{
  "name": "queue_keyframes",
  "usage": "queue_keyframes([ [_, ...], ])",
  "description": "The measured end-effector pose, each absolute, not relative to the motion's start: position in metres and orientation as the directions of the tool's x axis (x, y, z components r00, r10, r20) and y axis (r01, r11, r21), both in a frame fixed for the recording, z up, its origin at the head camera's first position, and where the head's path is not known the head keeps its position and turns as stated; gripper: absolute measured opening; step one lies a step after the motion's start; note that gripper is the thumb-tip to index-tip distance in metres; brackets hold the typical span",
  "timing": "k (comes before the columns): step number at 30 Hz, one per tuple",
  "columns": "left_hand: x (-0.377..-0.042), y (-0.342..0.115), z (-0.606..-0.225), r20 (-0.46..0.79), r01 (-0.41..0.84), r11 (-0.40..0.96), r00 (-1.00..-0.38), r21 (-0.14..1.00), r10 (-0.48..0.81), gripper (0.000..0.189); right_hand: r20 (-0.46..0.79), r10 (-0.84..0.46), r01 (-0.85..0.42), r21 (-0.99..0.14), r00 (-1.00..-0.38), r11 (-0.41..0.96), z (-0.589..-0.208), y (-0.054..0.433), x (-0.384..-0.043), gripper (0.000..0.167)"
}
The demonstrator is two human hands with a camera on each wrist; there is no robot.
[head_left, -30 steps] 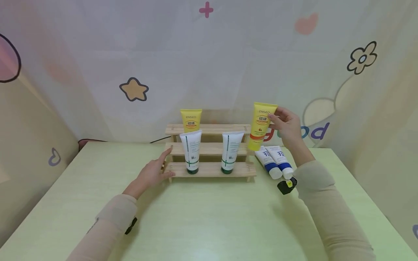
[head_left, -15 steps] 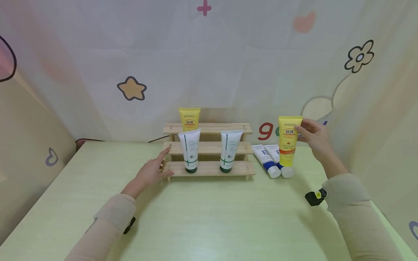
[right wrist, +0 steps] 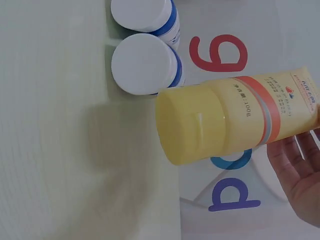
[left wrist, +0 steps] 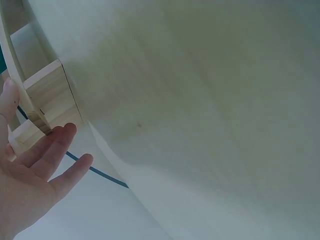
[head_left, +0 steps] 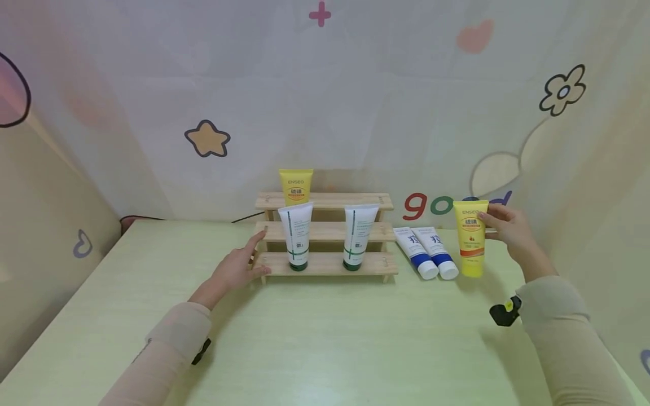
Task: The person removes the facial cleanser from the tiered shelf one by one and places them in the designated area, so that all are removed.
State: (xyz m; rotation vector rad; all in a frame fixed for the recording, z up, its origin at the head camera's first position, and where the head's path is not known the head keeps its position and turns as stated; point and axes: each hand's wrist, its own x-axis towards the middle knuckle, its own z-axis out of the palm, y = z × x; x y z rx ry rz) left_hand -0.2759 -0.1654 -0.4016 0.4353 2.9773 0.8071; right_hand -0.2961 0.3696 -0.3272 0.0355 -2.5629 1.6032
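My right hand pinches a yellow ENSEO squeeze tube by its upper part. The tube is upright, cap down, close over the table at the right. In the right wrist view its yellow cap faces the camera. My left hand rests on the left end of a three-tier wooden rack, index finger at the middle tier and thumb at the lowest. The left wrist view shows its fingers fairly straight at the board ends. Two white-and-green tubes stand on the rack; behind them is another yellow tube.
Two white tubes with blue bands lie side by side right of the rack, white caps toward the front. A printed curtain hangs behind the pale green table. A dark cord runs along the back edge.
My right hand has carried the yellow tube rightward and down, from beside the rack's right end past the two blue-banded tubes. The left hand has stayed at the rack.
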Motion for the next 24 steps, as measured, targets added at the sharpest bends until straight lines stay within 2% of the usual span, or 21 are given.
queue_keyframes([
  [2,-0.275,-0.166,-0.402,0.046,0.261,0.826,-0.960,0.500,0.276,0.085,0.093,0.053,-0.061,-0.896,-0.994,0.439,-0.333,0.375,-0.297,0.025],
  [8,-0.275,-0.169,-0.402,0.042,0.246,0.831,-0.965,0.499,0.260,0.086,0.024,0.075,0.014,-0.880,-0.997,0.475,-0.347,0.382,-0.303,0.062],
  [20,-0.274,-0.166,-0.405,0.044,0.266,0.809,-0.957,0.524,0.286,0.086,-0.107,0.054,0.119,-0.811,-0.993,0.574,-0.367,0.397,-0.327,0.063],
  [24,-0.273,-0.165,-0.406,0.051,0.266,0.817,-0.959,0.511,0.280,0.086,-0.123,0.071,0.141,-0.805,-0.990,0.577,-0.376,0.393,-0.335,0.059],
])
